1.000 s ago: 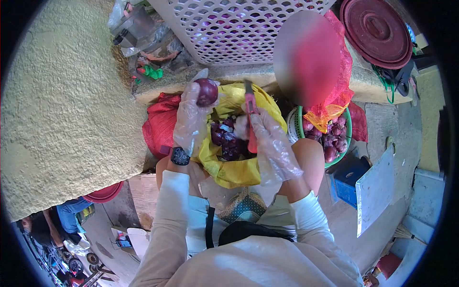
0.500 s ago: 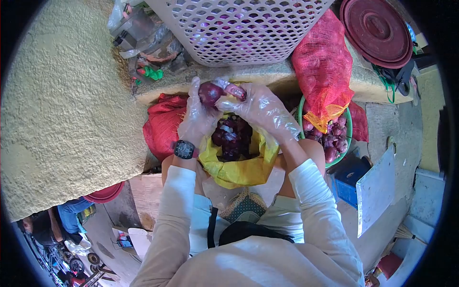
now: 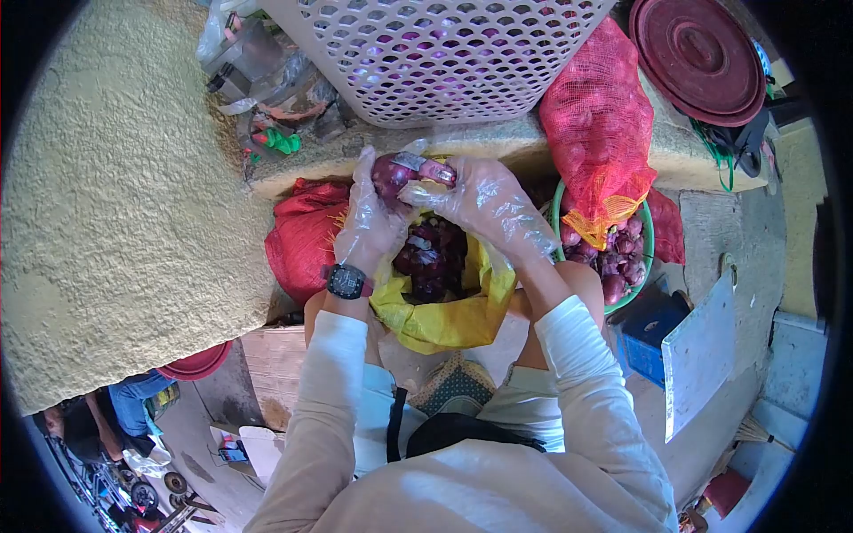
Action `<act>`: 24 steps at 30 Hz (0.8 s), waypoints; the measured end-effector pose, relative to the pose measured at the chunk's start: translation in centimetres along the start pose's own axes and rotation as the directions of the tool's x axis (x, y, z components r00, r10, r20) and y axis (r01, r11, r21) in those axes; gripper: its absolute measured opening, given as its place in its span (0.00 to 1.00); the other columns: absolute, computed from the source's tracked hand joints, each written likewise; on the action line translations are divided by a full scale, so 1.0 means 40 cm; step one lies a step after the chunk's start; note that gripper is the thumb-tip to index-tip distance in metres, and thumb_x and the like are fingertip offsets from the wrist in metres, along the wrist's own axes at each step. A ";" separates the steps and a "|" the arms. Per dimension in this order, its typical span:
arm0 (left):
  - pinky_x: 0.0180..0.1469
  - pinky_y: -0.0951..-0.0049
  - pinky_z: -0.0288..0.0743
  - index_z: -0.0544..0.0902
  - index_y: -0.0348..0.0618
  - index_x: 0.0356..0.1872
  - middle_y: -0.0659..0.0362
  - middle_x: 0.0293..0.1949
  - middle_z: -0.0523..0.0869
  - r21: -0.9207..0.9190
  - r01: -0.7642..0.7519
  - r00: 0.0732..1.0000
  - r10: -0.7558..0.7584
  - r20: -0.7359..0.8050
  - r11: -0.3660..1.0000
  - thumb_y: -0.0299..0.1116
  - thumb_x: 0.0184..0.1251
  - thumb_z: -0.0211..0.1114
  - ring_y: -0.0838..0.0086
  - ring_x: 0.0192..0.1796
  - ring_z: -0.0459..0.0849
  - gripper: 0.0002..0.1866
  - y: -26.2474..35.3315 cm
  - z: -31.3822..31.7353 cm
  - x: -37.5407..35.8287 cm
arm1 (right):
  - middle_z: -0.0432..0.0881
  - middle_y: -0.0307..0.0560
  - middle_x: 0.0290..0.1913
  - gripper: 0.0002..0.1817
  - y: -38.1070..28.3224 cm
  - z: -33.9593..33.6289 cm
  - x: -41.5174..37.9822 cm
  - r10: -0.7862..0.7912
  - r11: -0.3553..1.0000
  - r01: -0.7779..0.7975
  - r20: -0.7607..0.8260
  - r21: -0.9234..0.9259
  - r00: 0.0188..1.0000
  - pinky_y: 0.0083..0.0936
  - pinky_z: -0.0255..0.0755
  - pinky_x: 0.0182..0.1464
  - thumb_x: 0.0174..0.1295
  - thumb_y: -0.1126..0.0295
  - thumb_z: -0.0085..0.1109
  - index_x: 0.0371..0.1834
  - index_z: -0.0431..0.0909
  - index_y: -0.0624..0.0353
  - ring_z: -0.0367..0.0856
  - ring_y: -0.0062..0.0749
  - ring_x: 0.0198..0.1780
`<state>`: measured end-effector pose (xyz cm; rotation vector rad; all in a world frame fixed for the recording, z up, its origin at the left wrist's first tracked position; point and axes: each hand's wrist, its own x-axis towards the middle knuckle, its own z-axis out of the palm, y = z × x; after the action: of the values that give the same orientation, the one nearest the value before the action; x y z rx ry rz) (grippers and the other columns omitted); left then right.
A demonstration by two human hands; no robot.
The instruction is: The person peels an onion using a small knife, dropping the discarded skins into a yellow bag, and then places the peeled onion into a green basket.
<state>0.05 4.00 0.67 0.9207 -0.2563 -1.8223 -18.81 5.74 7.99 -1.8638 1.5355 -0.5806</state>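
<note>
I log my onion (image 3: 388,181) as deep purple. My knife (image 3: 438,172): pink handle, grey blade. My gloves (image 3: 498,195): clear, colourless. My sleeves (image 3: 330,373): white; my watch (image 3: 346,282), black. Sack (image 3: 444,327): yellow, its contents (image 3: 433,266) dark purple. Basket (image 3: 418,117): pale lilac-grey, rows of holes. Net bag (image 3: 593,107): red mesh, yellow-orange mouth. Lid (image 3: 697,58): maroon, concentric rings.

Onion (image 3: 388,184): purple, glossy, rounded | Knife (image 3: 438,172): pinkish handle, blade at onion's upper side

The yellow bag (image 3: 444,322) offers an open mouth at centre; the basket (image 3: 444,71) (perforated) bars the top, mesh sack (image 3: 597,107) the upper right
</note>
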 end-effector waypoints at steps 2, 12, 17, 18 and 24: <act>0.67 0.56 0.81 0.78 0.33 0.68 0.49 0.58 0.87 -0.011 0.023 0.999 -0.022 0.029 1.000 0.61 0.81 0.53 0.60 0.58 0.87 0.37 -0.001 -0.010 0.006 | 0.86 0.65 0.34 0.37 -0.006 -0.004 -0.003 0.012 1.000 -0.012 0.007 0.022 1.000 0.50 0.79 0.46 0.58 0.30 0.67 0.36 0.88 0.61 0.87 0.62 0.41; 0.73 0.57 0.75 0.73 0.37 0.74 0.49 0.63 0.84 0.007 -0.226 0.957 0.221 0.189 0.974 0.57 0.85 0.49 0.61 0.63 0.83 0.34 -0.017 0.042 -0.024 | 0.85 0.65 0.32 0.34 -0.016 -0.009 -0.008 0.094 0.985 -0.106 0.089 0.138 0.992 0.45 0.77 0.43 0.66 0.35 0.64 0.41 0.88 0.63 0.83 0.63 0.35; 0.74 0.58 0.73 0.71 0.40 0.76 0.49 0.66 0.82 0.002 -0.323 0.928 0.316 0.199 0.947 0.55 0.86 0.51 0.63 0.65 0.81 0.33 -0.026 0.048 -0.030 | 0.85 0.69 0.34 0.37 -0.009 -0.003 -0.009 0.047 0.988 -0.051 0.035 0.149 0.998 0.50 0.77 0.45 0.69 0.32 0.57 0.36 0.87 0.63 0.84 0.67 0.41; 0.74 0.58 0.73 0.71 0.40 0.76 0.49 0.66 0.81 0.004 -0.349 0.916 0.341 0.211 0.937 0.54 0.86 0.51 0.63 0.65 0.81 0.32 -0.026 0.049 -0.027 | 0.85 0.69 0.34 0.37 -0.005 0.002 -0.009 0.048 0.987 -0.052 0.035 0.149 0.998 0.50 0.77 0.45 0.69 0.32 0.57 0.36 0.87 0.63 0.84 0.67 0.41; 0.73 0.60 0.74 0.71 0.41 0.77 0.49 0.67 0.81 0.015 -0.417 0.882 0.401 0.247 0.909 0.53 0.85 0.52 0.64 0.65 0.81 0.31 -0.026 0.060 -0.040 | 0.84 0.65 0.30 0.39 -0.008 0.004 -0.011 0.107 0.967 -0.115 0.044 0.227 0.993 0.47 0.75 0.41 0.70 0.31 0.55 0.33 0.87 0.63 0.82 0.65 0.36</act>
<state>-2.06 5.27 2.49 0.6297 -0.6221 -1.5300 -18.57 6.23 8.13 -1.5956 1.4749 -0.6450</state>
